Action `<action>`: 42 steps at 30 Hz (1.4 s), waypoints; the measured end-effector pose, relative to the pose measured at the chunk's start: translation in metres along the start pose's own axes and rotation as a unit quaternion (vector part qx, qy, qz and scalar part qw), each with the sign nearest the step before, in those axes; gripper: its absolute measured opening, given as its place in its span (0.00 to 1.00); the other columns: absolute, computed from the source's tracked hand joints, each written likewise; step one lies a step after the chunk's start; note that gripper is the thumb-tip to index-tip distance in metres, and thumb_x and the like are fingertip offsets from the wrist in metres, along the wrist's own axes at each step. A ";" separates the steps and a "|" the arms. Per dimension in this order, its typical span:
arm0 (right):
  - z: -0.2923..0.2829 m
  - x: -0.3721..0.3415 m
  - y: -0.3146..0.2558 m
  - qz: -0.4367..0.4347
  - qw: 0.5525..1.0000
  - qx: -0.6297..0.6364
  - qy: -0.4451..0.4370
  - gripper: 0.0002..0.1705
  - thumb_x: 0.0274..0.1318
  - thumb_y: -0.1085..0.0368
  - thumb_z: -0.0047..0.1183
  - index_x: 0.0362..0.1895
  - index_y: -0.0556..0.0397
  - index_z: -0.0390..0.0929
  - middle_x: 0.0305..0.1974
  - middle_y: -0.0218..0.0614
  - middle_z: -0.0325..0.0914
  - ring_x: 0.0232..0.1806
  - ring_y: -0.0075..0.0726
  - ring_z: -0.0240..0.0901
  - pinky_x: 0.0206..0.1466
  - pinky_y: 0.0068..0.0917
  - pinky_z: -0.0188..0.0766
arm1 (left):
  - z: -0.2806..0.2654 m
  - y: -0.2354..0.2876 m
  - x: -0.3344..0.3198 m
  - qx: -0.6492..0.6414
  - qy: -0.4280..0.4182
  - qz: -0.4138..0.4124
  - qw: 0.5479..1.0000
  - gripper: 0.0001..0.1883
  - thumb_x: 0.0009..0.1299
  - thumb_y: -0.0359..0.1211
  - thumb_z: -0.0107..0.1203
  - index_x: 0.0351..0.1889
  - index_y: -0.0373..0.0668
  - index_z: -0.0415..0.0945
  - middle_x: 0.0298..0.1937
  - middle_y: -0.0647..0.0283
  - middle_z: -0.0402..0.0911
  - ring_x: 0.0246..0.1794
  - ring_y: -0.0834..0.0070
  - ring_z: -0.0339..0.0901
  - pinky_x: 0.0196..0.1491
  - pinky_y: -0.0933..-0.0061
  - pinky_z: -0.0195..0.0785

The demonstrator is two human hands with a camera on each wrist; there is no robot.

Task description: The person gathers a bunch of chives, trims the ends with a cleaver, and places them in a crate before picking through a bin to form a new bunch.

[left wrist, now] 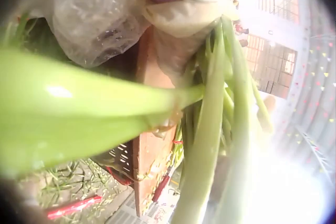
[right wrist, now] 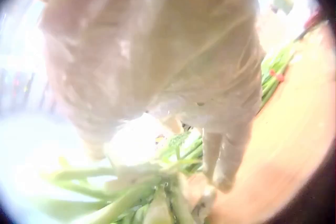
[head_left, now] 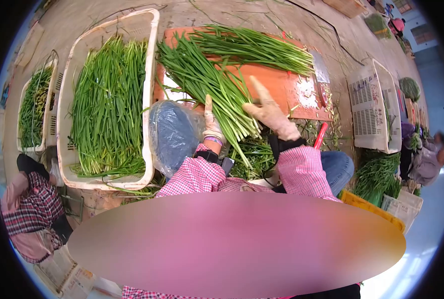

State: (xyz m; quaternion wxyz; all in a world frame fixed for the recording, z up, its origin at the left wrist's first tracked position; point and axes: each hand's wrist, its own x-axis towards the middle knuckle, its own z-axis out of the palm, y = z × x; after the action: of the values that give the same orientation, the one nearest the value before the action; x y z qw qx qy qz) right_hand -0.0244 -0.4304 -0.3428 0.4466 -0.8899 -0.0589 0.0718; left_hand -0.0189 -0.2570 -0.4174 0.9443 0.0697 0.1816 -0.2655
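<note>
Both hands wear pale thin gloves. In the head view my left hand (head_left: 212,124) grips a loose bunch of garlic chives (head_left: 207,74), thumb up along its side. The pale cut ends slant down toward my body, and the green leaves lie over the orange board (head_left: 276,84). My right hand (head_left: 273,115) is at the stalk ends, fingers extended and thumb apart, touching the bunch's edge. In the right wrist view pale stalks (right wrist: 152,198) show below the glove. Stalks close to the camera hide most of the left fingers in the left wrist view.
Another chive bundle (head_left: 262,47) lies along the board's far side, beside a cleaver (head_left: 319,67). A white crate (head_left: 150,94) full of chives stands on the left. On the right are a white crate (head_left: 369,107) and greens (head_left: 376,174). A red handle (head_left: 321,135) is near my right knee.
</note>
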 end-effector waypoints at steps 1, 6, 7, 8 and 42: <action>-0.010 -0.014 -0.012 0.029 0.998 0.050 0.029 0.43 0.59 0.55 0.54 0.72 0.52 0.47 0.69 0.49 0.54 0.69 0.49 0.54 0.70 0.34 0.51 | -0.016 0.000 0.013 0.009 -0.018 0.001 1.000 0.38 0.59 0.66 0.53 0.54 0.45 0.74 0.50 0.57 0.79 0.46 0.57 0.78 0.50 0.50 0.73; 0.009 -0.095 -0.014 0.105 0.911 0.161 0.365 0.32 0.65 0.54 0.45 0.68 0.55 0.57 0.63 0.49 0.62 0.64 0.43 0.62 0.64 0.32 0.61 | 0.007 -0.020 0.025 0.016 0.035 0.093 0.995 0.36 0.62 0.65 0.51 0.55 0.45 0.72 0.50 0.60 0.78 0.47 0.59 0.76 0.51 0.53 0.72; 0.022 -0.115 -0.012 0.139 0.894 0.261 0.337 0.33 0.66 0.51 0.42 0.69 0.53 0.54 0.63 0.49 0.62 0.64 0.42 0.62 0.63 0.33 0.62 | 0.009 -0.021 0.029 0.021 0.022 0.091 0.995 0.36 0.63 0.64 0.50 0.56 0.45 0.72 0.51 0.60 0.78 0.47 0.59 0.76 0.52 0.54 0.71; 0.034 -0.128 -0.008 0.168 0.866 0.358 0.305 0.34 0.68 0.48 0.39 0.71 0.52 0.52 0.63 0.50 0.62 0.64 0.42 0.62 0.63 0.34 0.63 | 0.010 -0.022 0.032 0.026 0.009 0.091 0.996 0.35 0.63 0.63 0.50 0.56 0.45 0.72 0.51 0.60 0.78 0.48 0.60 0.76 0.53 0.55 0.71; 0.068 -0.096 0.056 0.197 0.972 0.025 -0.122 0.14 0.51 0.55 0.54 0.27 0.50 0.84 0.23 0.37 0.80 0.26 0.33 0.78 0.32 0.28 0.74 | 0.005 -0.009 0.037 0.058 0.016 0.119 0.991 0.34 0.63 0.60 0.51 0.57 0.43 0.71 0.57 0.59 0.74 0.53 0.58 0.71 0.58 0.53 0.63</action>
State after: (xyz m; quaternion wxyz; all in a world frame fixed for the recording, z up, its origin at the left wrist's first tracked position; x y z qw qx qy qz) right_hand -0.1288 -0.4260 -0.4205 0.4351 -0.8571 0.0652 0.2680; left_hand 0.0071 -0.2832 -0.4269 0.9605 0.1497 0.1714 -0.1601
